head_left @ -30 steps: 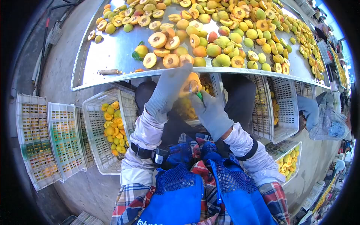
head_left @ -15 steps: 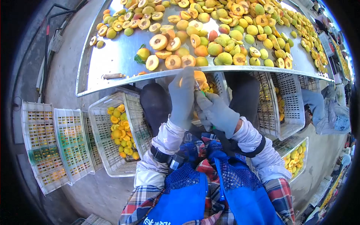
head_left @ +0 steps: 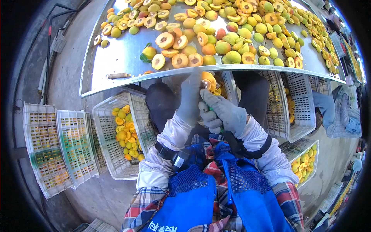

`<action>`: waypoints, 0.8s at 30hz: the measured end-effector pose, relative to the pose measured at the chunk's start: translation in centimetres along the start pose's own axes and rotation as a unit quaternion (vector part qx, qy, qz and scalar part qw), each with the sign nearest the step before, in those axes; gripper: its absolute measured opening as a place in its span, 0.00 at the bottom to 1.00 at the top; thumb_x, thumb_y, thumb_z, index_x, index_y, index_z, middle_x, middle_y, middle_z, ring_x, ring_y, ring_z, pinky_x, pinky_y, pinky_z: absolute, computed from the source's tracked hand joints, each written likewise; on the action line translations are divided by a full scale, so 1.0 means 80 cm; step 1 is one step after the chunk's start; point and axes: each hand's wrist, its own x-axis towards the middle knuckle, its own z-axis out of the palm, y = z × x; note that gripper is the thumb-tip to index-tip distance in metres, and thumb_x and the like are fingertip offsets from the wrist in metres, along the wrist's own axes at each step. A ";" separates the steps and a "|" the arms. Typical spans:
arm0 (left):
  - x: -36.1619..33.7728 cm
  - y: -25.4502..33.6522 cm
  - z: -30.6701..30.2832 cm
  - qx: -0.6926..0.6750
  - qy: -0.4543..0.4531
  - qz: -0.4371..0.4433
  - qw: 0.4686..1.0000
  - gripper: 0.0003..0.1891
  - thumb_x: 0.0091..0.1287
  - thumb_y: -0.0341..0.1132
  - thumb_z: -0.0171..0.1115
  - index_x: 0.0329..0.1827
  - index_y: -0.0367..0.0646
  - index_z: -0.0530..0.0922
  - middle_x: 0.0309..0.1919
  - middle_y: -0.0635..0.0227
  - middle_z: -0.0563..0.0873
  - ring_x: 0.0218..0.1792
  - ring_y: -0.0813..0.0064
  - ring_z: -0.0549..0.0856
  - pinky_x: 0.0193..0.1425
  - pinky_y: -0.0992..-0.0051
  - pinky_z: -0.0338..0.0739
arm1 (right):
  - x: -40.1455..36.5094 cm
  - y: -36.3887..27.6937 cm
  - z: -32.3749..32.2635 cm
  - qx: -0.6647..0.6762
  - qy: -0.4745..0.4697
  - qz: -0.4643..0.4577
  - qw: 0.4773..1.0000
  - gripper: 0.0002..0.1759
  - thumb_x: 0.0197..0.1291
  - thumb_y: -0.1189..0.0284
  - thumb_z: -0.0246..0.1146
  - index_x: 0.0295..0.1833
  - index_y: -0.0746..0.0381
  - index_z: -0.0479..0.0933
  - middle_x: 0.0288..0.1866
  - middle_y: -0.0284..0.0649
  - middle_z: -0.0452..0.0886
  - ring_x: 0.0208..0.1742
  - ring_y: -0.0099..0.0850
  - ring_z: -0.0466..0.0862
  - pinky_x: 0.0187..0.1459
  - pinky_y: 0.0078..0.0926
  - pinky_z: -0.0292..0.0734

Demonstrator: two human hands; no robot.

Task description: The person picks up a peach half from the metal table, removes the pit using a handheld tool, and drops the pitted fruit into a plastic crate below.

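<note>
My left hand, in a grey glove and slightly blurred, is closed on a cut orange-yellow fruit just below the table's front edge. Beside it on the right, my gloved right hand is wrapped round a tool with a green handle, its tip at the fruit. Most of the tool is hidden by the fingers. Halved fruit and whole ones lie on the metal table above my hands, many halves with the cut face up.
A crate of fruit stands at the left, with empty-looking crates beyond it. More crates stand at the right, near another person's leg. A short stick lies near the table's front edge.
The fruit in my left hand has turned, showing more of its opened flesh. My right hand has shifted slightly right and down, its fingers now wrapped more fully round the handle.
</note>
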 end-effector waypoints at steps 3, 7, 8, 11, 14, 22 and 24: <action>-0.017 0.001 0.006 0.075 0.031 0.098 0.992 0.25 0.78 0.55 0.49 0.45 0.40 0.83 0.32 0.71 0.85 0.28 0.82 0.80 0.34 0.81 0.76 | -0.005 -0.004 -0.007 0.045 -0.044 0.059 0.996 0.24 0.74 0.43 0.49 0.33 0.50 0.65 0.18 0.21 0.56 0.13 0.14 0.53 0.15 0.16 0.47; -0.022 0.017 0.010 -0.169 -0.002 -0.063 0.984 0.19 0.78 0.47 0.51 0.48 0.38 0.78 0.38 0.70 0.83 0.39 0.83 0.79 0.42 0.78 0.76 | 0.005 0.005 -0.012 0.079 -0.164 -0.006 0.983 0.25 0.73 0.42 0.48 0.33 0.50 0.63 0.18 0.21 0.54 0.14 0.14 0.53 0.15 0.16 0.47; -0.018 0.012 0.007 -0.185 0.022 -0.045 0.981 0.20 0.78 0.50 0.50 0.50 0.40 0.78 0.40 0.68 0.83 0.39 0.80 0.80 0.41 0.78 0.77 | 0.012 0.012 -0.015 0.090 -0.183 -0.017 0.979 0.25 0.73 0.42 0.48 0.33 0.50 0.63 0.18 0.21 0.54 0.13 0.14 0.53 0.15 0.17 0.48; -0.007 -0.035 -0.035 0.055 0.135 0.123 0.982 0.20 0.78 0.52 0.50 0.53 0.44 0.77 0.43 0.64 0.84 0.39 0.74 0.83 0.41 0.75 0.79 | 0.013 0.021 -0.011 0.083 -0.148 -0.043 0.985 0.24 0.74 0.43 0.48 0.33 0.50 0.64 0.18 0.21 0.54 0.14 0.15 0.53 0.14 0.17 0.49; -0.049 0.011 -0.136 0.341 0.247 0.276 0.864 0.15 0.67 0.33 0.63 0.54 0.35 0.78 0.45 0.55 0.84 0.47 0.62 0.83 0.52 0.68 0.79 | 0.020 0.023 -0.035 0.006 -0.051 -0.035 0.998 0.24 0.73 0.42 0.49 0.34 0.50 0.64 0.18 0.22 0.56 0.14 0.16 0.54 0.15 0.17 0.50; -0.005 0.062 -0.152 0.652 0.306 0.388 0.575 0.24 0.53 0.33 0.77 0.54 0.41 0.81 0.50 0.57 0.85 0.55 0.54 0.80 0.64 0.59 0.72 | 0.087 0.002 -0.075 -0.158 0.148 -0.015 0.976 0.26 0.71 0.45 0.55 0.36 0.57 0.72 0.18 0.25 0.63 0.14 0.19 0.60 0.16 0.22 0.58; 0.044 0.058 -0.109 0.678 0.230 0.338 0.612 0.26 0.54 0.40 0.76 0.56 0.45 0.81 0.59 0.60 0.80 0.63 0.53 0.73 0.69 0.57 0.65 | 0.090 0.000 -0.083 -0.195 0.183 -0.016 0.963 0.26 0.70 0.44 0.55 0.36 0.57 0.72 0.19 0.25 0.64 0.14 0.20 0.62 0.16 0.21 0.59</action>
